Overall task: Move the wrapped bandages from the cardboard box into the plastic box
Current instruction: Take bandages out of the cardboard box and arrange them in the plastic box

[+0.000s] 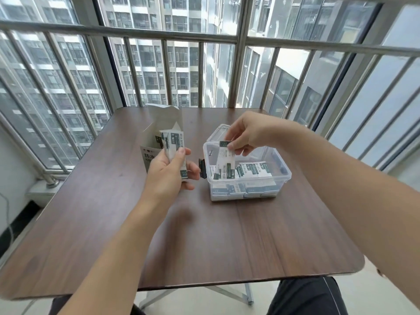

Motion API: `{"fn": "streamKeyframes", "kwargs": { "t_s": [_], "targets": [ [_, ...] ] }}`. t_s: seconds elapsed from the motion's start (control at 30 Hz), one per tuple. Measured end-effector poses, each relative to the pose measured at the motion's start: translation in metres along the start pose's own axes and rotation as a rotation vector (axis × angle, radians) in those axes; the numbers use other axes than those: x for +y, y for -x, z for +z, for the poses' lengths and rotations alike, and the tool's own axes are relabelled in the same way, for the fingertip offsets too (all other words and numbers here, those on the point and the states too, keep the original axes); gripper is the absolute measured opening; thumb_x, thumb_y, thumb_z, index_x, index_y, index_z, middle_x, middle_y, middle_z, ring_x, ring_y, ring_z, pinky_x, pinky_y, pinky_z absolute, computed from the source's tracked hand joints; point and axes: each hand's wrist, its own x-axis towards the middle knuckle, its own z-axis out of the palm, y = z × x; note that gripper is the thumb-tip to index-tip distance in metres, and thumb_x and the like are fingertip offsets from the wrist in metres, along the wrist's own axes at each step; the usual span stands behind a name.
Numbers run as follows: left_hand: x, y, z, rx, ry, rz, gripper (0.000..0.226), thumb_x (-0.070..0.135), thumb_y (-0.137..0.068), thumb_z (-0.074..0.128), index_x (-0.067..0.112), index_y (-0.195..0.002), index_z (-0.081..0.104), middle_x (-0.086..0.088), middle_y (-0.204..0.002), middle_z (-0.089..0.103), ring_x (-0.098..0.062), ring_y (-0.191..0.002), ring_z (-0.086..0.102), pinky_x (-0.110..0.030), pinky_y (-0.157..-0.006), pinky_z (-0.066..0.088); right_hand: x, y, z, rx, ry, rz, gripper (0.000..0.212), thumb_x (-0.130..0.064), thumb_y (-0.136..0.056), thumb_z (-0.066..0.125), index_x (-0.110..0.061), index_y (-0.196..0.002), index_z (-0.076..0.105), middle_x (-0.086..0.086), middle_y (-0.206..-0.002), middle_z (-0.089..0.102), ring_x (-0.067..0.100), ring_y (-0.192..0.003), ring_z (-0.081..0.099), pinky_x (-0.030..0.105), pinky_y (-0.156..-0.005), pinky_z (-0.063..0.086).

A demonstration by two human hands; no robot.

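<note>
Premises: enclosed high-rise residential balcony. Evidence: floor-to-ceiling glazing (pixel 145 64) behind a steel safety railing (pixel 204 39), apartment towers (pixel 177 53) directly outside, and a wood-grain folding tabletop (pixel 204 235) on metal legs over a tiled floor.

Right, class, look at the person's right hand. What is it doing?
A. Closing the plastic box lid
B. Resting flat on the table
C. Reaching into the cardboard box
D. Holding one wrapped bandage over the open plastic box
D: the right hand pinches a single wrapped bandage by its top, hanging over the open plastic box.
</note>
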Motion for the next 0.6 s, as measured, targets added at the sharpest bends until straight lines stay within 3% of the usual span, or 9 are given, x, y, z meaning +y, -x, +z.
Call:
{"fn": "streamKeyframes", "kwargs": {
  "t_s": [0.1, 0.27, 0.5, 0.6],
  "targets": [
    [-0.007, 0.001, 0.002, 0.0, 0.019, -0.008, 0.016, 0.023, -0.106, 0.046, 0.018, -0.097, 0.057, 0.0, -0.061, 0.066, -0.011, -0.052, 0.061, -0.022, -0.043, 0.047, 0.003, -0.009, 0.015, -0.056, -0.01, 0.011, 0.01, 0.002, -0.088, 0.072, -0.006, -0.093, 0.075, 0.018, -0.085, 0.074, 0.02, -0.07, 0.07, 0.024, -0.065, 0.059],
    [-0.012, -0.001, 0.002, -0.009, 0.019, -0.02, 0.016, 0.024, -0.106, 0.045, 0.017, -0.098, 0.057, -0.002, -0.064, 0.066, -0.013, -0.053, 0.06, -0.023, -0.044, 0.047, 0.007, -0.012, 0.03, -0.059, -0.036, -0.001, 0.014, 0.009, -0.085, 0.072, -0.001, -0.094, 0.073, 0.018, -0.085, 0.072, 0.02, -0.066, 0.07, 0.024, -0.065, 0.062],
    [-0.017, 0.001, 0.006, -0.029, 0.018, -0.041, 0.016, 0.024, -0.106, 0.046, 0.018, -0.097, 0.058, -0.005, -0.066, 0.066, -0.012, -0.053, 0.06, -0.023, -0.044, 0.046, 0.009, -0.01, 0.045, 0.039, 0.152, -0.045, 0.015, -0.004, -0.083, 0.079, -0.006, -0.097, 0.078, 0.014, -0.087, 0.078, 0.017, -0.074, 0.077, 0.021, -0.069, 0.061],
    [-0.017, 0.003, 0.008, -0.038, 0.021, -0.045, 0.016, 0.023, -0.106, 0.046, 0.018, -0.098, 0.058, -0.006, -0.068, 0.065, -0.012, -0.052, 0.059, -0.023, -0.043, 0.046, 0.009, -0.007, 0.05, 0.069, 0.263, -0.051, 0.017, -0.008, -0.081, 0.08, -0.005, -0.098, 0.078, 0.015, -0.082, 0.078, 0.013, -0.061, 0.068, 0.011, -0.051, 0.05]
  ]
}}
